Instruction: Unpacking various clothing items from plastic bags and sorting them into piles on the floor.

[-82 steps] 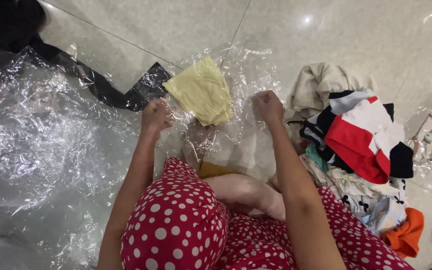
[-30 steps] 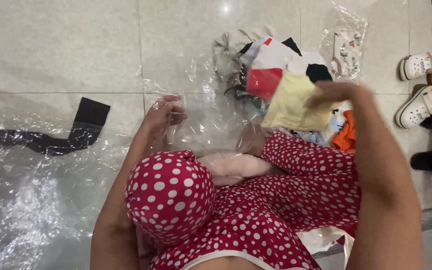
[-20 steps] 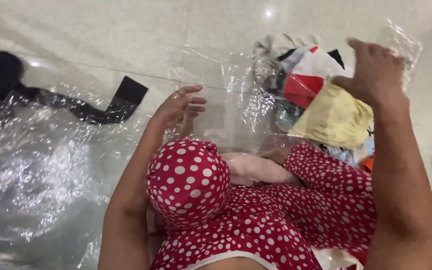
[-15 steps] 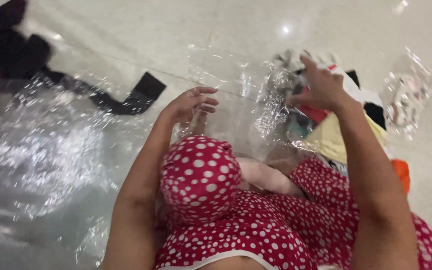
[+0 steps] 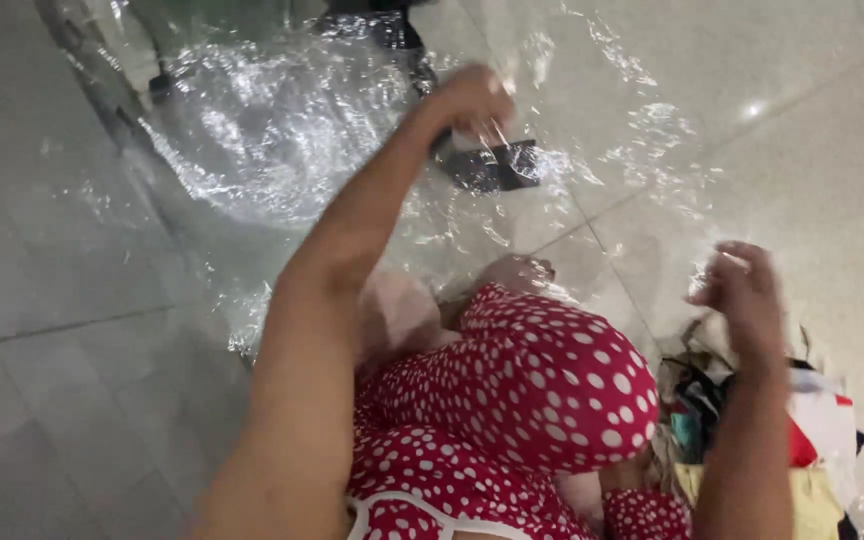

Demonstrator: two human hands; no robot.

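Left hand gripping plastic sheet, clothes pile beside

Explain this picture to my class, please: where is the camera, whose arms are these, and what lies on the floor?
The camera sits on a person's head and looks down, so you see that person's own arms and lap in a red dotted dress. No machine is here, only two bare hands. The left hand is raised and closed on a clear plastic sheet that spreads over the tiled floor. The right hand is open, holds nothing, and hovers above a pile of clothes. A dark cloth lies under the sheet near the left hand. The picture is blurred, so finer details cannot be told.
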